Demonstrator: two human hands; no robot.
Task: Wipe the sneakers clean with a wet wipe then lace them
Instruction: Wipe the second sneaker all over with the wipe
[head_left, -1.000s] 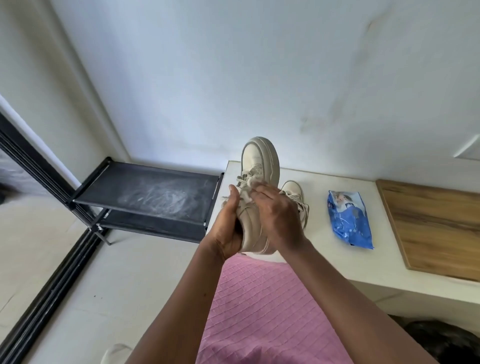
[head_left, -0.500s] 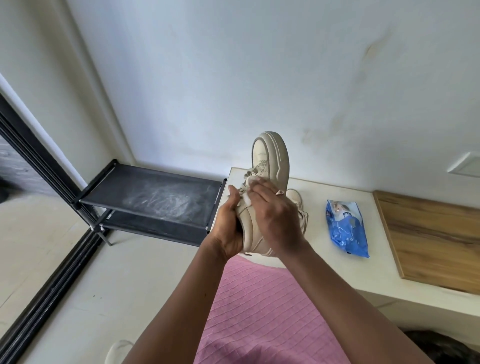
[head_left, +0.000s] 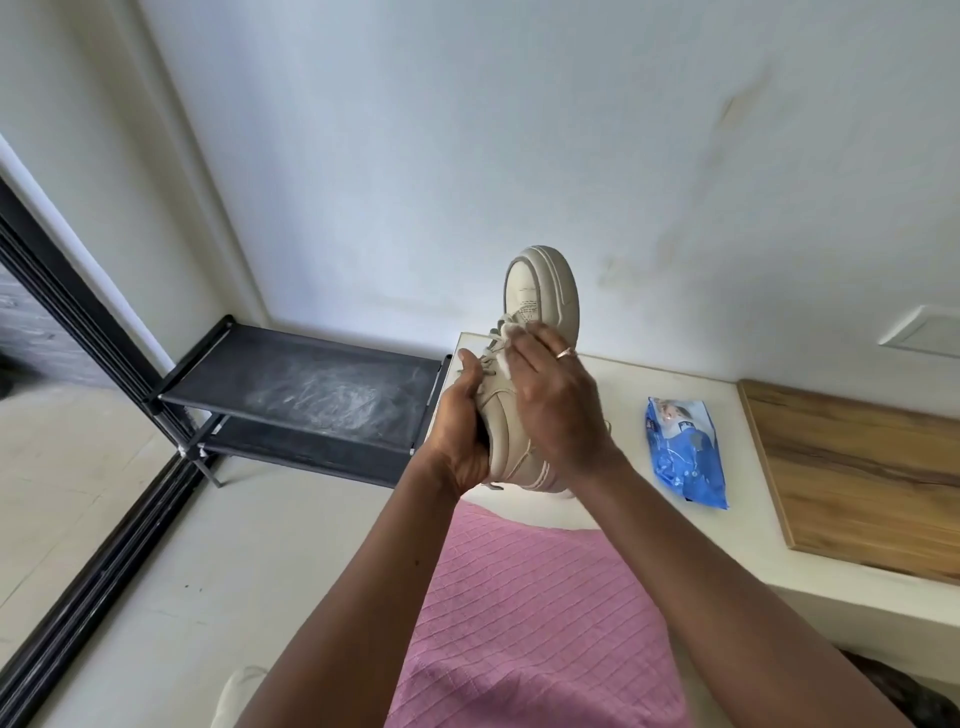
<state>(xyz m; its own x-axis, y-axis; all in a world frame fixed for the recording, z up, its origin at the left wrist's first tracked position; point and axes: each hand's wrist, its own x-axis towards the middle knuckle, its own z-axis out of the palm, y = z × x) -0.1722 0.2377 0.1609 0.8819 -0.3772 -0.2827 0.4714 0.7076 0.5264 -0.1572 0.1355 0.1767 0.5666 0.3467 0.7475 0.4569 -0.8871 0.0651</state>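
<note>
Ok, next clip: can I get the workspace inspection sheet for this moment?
Surface: white counter, with a wooden board on its right part.
Job's things: beige sneaker held in the air, toe up; white wet wipe against its laces; blue pack of wipes lying on the counter.
Clutter: nothing seen.
Grippers: left hand grips the sneaker's rear part; right hand presses the wet wipe onto the sneaker with fairly straight fingers.
Cables: nothing seen.
Surroundings: black shoe rack left of the counter, with a dusty top shelf; pale wall behind; pale floor below.
</note>
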